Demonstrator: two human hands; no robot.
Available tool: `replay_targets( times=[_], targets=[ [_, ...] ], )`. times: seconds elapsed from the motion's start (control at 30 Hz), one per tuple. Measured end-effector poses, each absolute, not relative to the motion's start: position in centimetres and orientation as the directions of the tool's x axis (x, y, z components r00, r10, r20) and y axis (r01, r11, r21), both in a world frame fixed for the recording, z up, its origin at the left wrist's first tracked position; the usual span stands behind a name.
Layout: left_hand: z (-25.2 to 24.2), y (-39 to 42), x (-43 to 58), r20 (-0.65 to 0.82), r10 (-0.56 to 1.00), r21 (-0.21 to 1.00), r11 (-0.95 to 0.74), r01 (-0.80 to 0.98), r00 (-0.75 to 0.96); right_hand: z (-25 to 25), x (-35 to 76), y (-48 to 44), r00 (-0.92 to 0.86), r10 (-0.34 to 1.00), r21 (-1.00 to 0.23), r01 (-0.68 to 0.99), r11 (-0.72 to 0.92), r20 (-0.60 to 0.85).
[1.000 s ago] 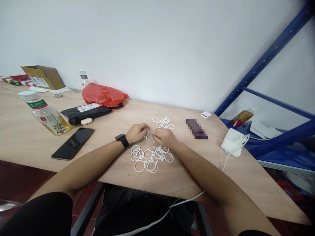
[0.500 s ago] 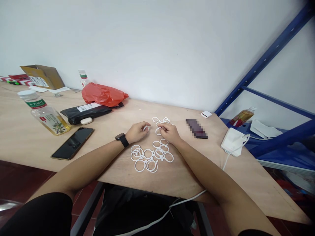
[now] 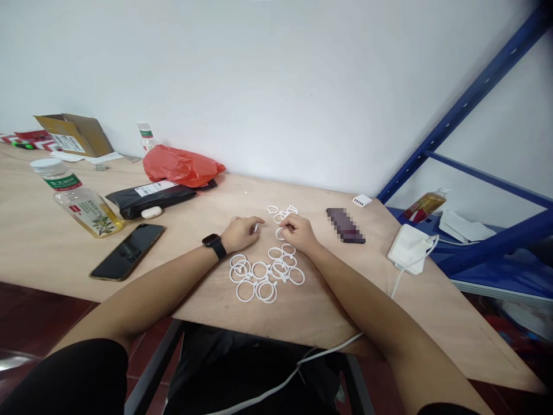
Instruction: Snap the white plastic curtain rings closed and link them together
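My left hand [image 3: 240, 234], with a dark watch on its wrist, is closed on a small white curtain ring [image 3: 256, 229] that shows nearly edge-on. Across a short gap, my right hand [image 3: 301, 233] pinches another white curtain ring [image 3: 279, 234], partly hidden by the fingers. Closer to me lies a loose pile of several white curtain rings [image 3: 245, 291], some overlapping, each with a small eyelet. A smaller group of white rings [image 3: 272, 210] rests just beyond my right hand.
On the left are a phone [image 3: 127, 252], a tea bottle [image 3: 82, 202], a white case [image 3: 151, 212], a black parcel [image 3: 151, 197] and a red bag [image 3: 181, 166]. A blurred dark object [image 3: 345, 225], a white charger [image 3: 408, 249] and its cable lie right, beside a blue rack [image 3: 475, 86].
The ring in my left hand has turned from showing its loop to nearly edge-on, and the fingers have shifted. My right hand and its ring have moved slightly to the right.
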State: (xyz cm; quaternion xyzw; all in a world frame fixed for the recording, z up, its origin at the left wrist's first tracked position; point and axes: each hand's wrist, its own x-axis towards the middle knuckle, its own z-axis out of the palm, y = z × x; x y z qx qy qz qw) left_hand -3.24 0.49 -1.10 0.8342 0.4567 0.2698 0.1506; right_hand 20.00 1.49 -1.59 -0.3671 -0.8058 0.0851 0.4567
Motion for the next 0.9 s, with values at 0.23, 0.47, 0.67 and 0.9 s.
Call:
replay_targets(
  times=[0.23, 0.47, 0.67, 0.9],
  targets=[
    [-1.3, 0.5, -3.3, 0.337, 0.835, 0.577, -0.549, 0.605, 0.436, -1.5, 20.2, 1.6, -0.302, 0.671, -0.472, 0.523, 0.71, 0.677],
    [-1.7, 0.5, -3.1, 0.416, 0.818, 0.677, -0.57, 0.466, 0.397, -1.3, 20.3, 1.7, -0.299, 0.706, -0.527, 0.496, 0.69, 0.642],
    [-1.5, 0.4, -3.0, 0.363, 0.846, 0.75, -0.514, 0.416, 0.391, -1.7, 20.6, 2.1, -0.275, 0.806, -0.695, 0.408, 0.592, 0.524],
    [-0.4, 0.1, -3.0, 0.323, 0.888, 0.753, -0.451, 0.479, 0.328, -2.0, 20.6, 2.4, -0.229, 0.808, -0.681, 0.443, 0.583, 0.543]
  ],
)
